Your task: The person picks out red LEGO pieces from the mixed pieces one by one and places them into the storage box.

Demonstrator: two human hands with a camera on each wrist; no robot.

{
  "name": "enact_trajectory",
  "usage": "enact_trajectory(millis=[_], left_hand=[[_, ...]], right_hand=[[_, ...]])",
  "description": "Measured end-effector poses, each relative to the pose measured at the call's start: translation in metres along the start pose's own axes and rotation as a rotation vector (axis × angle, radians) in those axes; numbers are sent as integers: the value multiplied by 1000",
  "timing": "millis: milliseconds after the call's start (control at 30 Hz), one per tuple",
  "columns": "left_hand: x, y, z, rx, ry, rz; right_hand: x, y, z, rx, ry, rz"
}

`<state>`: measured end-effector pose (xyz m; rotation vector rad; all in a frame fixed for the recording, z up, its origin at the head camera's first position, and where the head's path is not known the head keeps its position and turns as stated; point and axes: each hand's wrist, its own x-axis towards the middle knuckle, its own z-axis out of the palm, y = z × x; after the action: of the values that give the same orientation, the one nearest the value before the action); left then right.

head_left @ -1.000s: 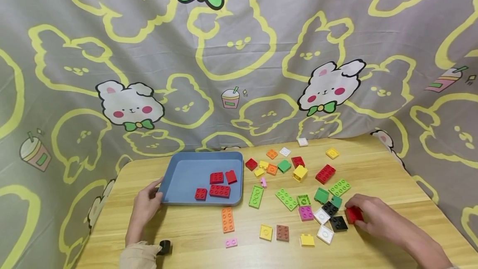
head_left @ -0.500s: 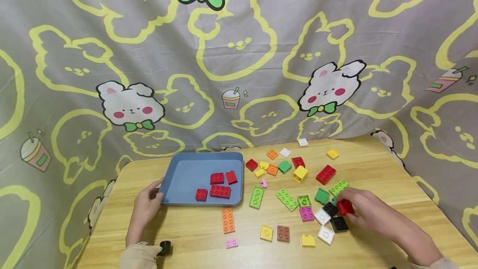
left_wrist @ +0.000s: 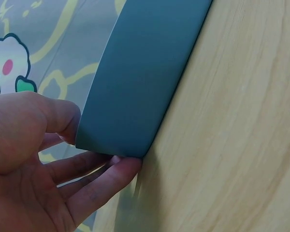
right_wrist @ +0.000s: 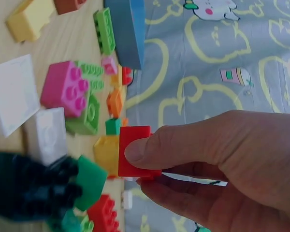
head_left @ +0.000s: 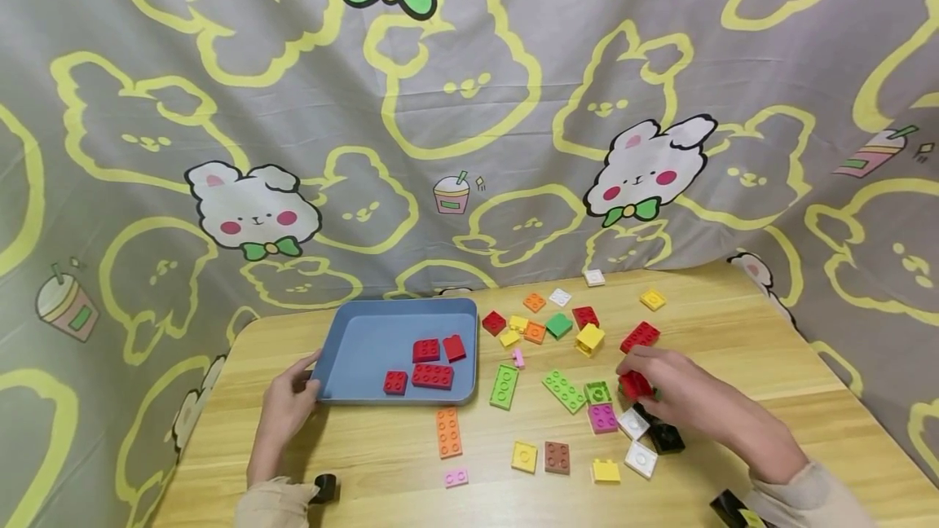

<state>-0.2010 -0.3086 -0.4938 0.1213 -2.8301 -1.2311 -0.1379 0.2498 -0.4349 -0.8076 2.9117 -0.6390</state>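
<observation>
In the head view my left hand (head_left: 288, 402) holds the front left corner of a shallow blue tray (head_left: 367, 349). The left wrist view shows fingers and thumb against the corner of the tray wall (left_wrist: 140, 77). Several red toy bricks (head_left: 431, 376) lie inside, towards the right. My right hand (head_left: 685, 388) pinches a red toy brick (right_wrist: 136, 169) between thumb and fingers, above the loose bricks. Beneath that hand, green and black bricks (head_left: 666, 437) are partly hidden. A red eight-stud brick (head_left: 640, 336) lies just beyond it.
Loose bricks of many colours spread over the wooden table (head_left: 381, 463), including a lime green plate (head_left: 563, 391), a magenta brick (head_left: 603, 419) and an orange plate (head_left: 448, 433). A patterned curtain (head_left: 469, 129) hangs behind the table and at both sides.
My right hand has lifted the red brick and carried it left and away from me, over the green bricks. My left hand stays at the tray corner.
</observation>
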Motion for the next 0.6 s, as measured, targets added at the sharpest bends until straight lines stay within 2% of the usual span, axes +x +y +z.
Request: enact_trajectory(millis=[300, 600], left_hand=[[-1, -2, 0, -19, -14, -14], [0, 0, 0, -38, -25, -25]], right_hand=[[35, -23, 1, -23, -14, -52], [61, -40, 5, -26, -15, -100]])
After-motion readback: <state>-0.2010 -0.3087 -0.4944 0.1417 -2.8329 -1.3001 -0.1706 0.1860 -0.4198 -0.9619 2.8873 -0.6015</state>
